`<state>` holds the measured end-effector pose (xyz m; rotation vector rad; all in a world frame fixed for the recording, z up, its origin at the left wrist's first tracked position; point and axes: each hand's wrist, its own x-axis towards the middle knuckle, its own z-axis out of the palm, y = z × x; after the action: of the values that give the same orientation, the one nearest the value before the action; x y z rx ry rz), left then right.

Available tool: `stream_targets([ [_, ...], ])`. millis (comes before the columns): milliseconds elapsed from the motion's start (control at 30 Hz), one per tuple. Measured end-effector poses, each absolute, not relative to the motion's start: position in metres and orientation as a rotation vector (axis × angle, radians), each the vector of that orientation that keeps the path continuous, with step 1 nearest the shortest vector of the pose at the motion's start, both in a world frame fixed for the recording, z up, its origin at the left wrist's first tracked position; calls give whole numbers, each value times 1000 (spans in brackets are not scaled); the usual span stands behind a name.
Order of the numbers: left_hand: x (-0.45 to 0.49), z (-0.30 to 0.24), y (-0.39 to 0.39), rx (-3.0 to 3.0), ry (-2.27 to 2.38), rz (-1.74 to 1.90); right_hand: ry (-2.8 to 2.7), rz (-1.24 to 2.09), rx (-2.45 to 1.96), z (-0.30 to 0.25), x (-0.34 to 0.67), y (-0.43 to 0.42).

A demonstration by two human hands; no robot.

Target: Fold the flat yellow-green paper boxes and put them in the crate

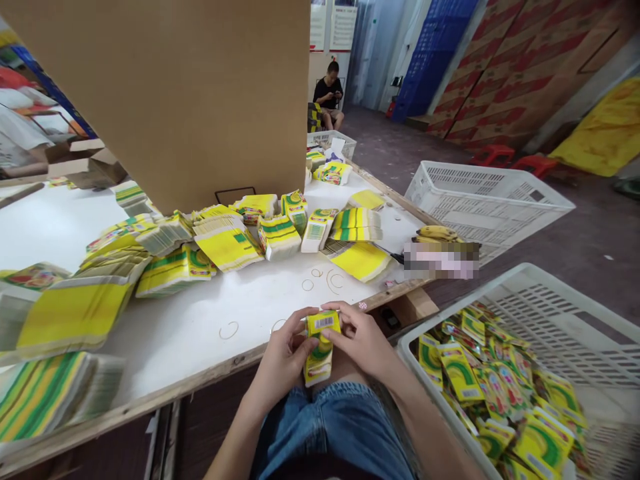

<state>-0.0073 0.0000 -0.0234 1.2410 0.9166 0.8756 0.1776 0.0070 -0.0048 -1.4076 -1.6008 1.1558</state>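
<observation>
Above my lap, at the table's front edge, both hands hold one small yellow and green printed packet (320, 363) with a barcode near its top. My left hand (287, 350) pinches its left side, thumb on the front. On the upper right side, my right hand (363, 337) grips it with the thumb across the face. The fingers behind the packet are partly hidden. Beyond my hands, several stacks of flat yellow packaging (227, 243) lie in a row across the white table (260, 303). A few loose rubber bands (229, 330) rest between the stacks and me.
To my right stands a white plastic crate (530, 277) holding many yellow packets (500, 393). Another white crate (490, 193) is behind it. Bananas (435, 233) lie at the table's right corner. A large cardboard sheet (210, 100) rises behind the stacks. A person (329, 93) sits farther back.
</observation>
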Motion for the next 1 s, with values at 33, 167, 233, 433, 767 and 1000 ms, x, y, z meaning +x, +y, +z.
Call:
stream_targets([
  [33,-7,-23,0,1237,898,859,-1634,1113,-1446,-6,176,7],
  [167,-8,-24,2,1145,841,861,-1730,960,-1499,-9,169,7],
  [233,-10,-26,4,1089,829,890,-1734,942,-1491,-11,167,5],
  [433,-3,-23,4,1012,799,935,-1657,893,-1413,-17,163,-2],
  [767,20,-23,18,1259,876,923,-1592,-254,-1892,20,295,-48],
  [1000,-31,-46,30,1430,1246,1055,-1787,16,-1704,-7,248,24],
])
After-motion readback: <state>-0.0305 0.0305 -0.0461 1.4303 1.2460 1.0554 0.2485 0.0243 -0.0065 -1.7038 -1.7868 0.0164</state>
